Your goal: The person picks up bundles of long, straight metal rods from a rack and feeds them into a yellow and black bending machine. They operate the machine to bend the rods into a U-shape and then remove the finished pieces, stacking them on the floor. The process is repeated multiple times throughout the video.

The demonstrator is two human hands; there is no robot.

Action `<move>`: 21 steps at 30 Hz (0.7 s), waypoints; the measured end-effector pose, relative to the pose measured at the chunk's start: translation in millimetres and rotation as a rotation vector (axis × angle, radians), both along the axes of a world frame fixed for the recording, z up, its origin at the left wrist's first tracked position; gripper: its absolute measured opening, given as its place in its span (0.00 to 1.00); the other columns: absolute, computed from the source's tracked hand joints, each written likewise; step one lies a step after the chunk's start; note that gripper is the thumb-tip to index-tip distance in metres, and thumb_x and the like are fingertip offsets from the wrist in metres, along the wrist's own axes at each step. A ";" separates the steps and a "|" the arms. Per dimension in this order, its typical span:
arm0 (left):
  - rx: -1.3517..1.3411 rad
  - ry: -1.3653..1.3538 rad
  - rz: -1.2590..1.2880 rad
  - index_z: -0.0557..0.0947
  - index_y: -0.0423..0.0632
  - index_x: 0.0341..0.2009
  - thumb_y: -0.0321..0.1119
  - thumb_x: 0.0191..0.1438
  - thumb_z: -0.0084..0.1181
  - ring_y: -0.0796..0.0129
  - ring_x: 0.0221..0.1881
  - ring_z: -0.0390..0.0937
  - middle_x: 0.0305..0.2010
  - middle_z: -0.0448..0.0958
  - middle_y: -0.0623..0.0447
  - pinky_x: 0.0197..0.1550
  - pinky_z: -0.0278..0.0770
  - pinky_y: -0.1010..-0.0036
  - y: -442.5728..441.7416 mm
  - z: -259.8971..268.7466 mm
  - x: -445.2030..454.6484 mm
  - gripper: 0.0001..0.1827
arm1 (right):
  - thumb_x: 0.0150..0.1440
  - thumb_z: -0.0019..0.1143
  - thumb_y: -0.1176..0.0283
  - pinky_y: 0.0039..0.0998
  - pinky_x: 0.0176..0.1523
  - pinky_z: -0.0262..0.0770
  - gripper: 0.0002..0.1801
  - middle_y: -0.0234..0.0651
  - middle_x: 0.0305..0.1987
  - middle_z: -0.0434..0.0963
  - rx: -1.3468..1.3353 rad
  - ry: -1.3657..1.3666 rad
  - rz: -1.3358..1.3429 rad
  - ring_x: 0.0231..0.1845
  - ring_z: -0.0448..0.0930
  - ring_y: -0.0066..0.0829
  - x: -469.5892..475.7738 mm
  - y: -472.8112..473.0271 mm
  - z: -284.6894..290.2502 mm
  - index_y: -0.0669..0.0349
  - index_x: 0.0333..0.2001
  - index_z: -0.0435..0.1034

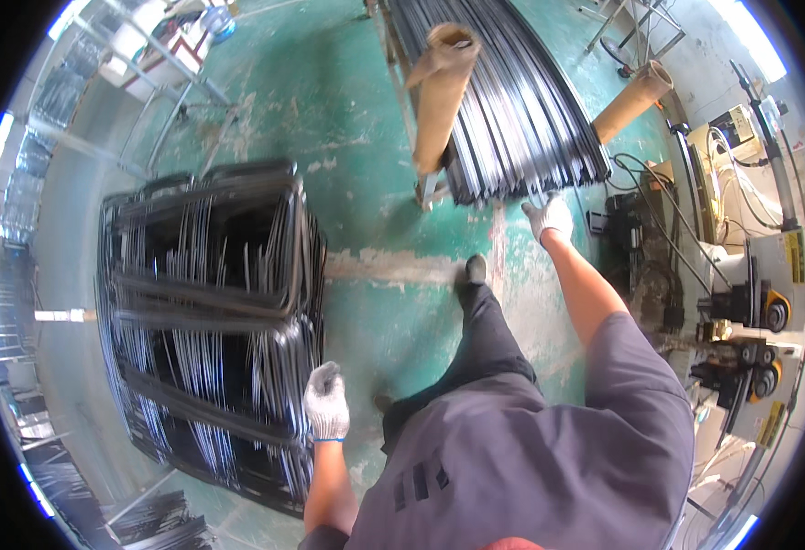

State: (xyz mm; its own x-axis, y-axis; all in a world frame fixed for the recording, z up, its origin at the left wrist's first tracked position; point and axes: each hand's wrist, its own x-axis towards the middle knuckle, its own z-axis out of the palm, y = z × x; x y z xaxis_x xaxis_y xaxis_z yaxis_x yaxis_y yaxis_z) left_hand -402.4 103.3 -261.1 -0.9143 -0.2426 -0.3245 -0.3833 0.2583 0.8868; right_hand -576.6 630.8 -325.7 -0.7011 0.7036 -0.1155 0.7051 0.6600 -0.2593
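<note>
My right hand (551, 218), in a white knit glove, reaches to the near ends of a bundle of long dark metal tubes (512, 103). Its thumb and fingers are apart just below the tube ends; whether they touch one is unclear. My left hand (327, 402), gloved too with a dark palm, is loosely curled at my side with nothing visible in it. Close beside it stands a large stack of black bent-tube metal frames (210, 302) with rounded corners, blurred in part.
Two cardboard tubes (440, 96) (632, 102) flank the metal bundle on its rack (427, 192). Machinery with cables (739, 302) lines the right wall. More dark metal parts (158, 522) lie at lower left. A metal-framed stand (186, 124) and a water bottle (218, 24) are at upper left.
</note>
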 end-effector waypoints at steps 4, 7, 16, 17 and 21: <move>0.178 -0.082 0.273 0.79 0.39 0.46 0.16 0.56 0.54 0.68 0.41 0.79 0.42 0.81 0.51 0.49 0.79 0.74 86.2 -12.9 -63.5 0.13 | 0.44 0.67 0.36 0.39 0.62 0.73 0.53 0.49 0.60 0.74 -0.057 -0.151 -0.148 0.60 0.76 0.44 -94.5 71.1 2.3 0.64 0.62 0.61; 0.325 -0.195 0.182 0.78 0.39 0.47 0.16 0.56 0.54 0.66 0.41 0.80 0.42 0.81 0.50 0.47 0.80 0.73 175.9 22.9 -106.9 0.13 | 0.48 0.64 0.37 0.38 0.59 0.74 0.44 0.45 0.54 0.76 0.068 -0.253 -0.204 0.59 0.74 0.42 -128.2 63.3 -7.6 0.62 0.55 0.66; -0.151 0.034 -0.595 0.82 0.40 0.44 0.23 0.56 0.56 0.62 0.43 0.81 0.41 0.81 0.45 0.48 0.76 0.72 310.2 55.5 -203.7 0.11 | 0.52 0.63 0.50 0.40 0.57 0.76 0.26 0.49 0.49 0.81 -0.340 -0.367 0.036 0.53 0.80 0.46 -136.0 122.9 5.9 0.60 0.45 0.77; -0.144 -0.020 -0.596 0.80 0.38 0.46 0.21 0.57 0.55 0.71 0.46 0.78 0.43 0.81 0.51 0.53 0.73 0.77 315.3 60.0 -213.4 0.11 | 0.51 0.63 0.50 0.40 0.57 0.75 0.26 0.49 0.48 0.81 -0.351 -0.404 0.062 0.53 0.80 0.46 -138.3 130.5 7.4 0.60 0.45 0.77; 0.067 -0.023 -0.467 0.80 0.38 0.45 0.19 0.59 0.53 0.74 0.45 0.76 0.42 0.80 0.54 0.51 0.73 0.79 335.3 59.0 -251.3 0.10 | 0.47 0.66 0.48 0.39 0.59 0.74 0.34 0.51 0.52 0.79 -0.476 -0.380 0.112 0.55 0.79 0.45 -138.4 169.0 13.8 0.62 0.51 0.76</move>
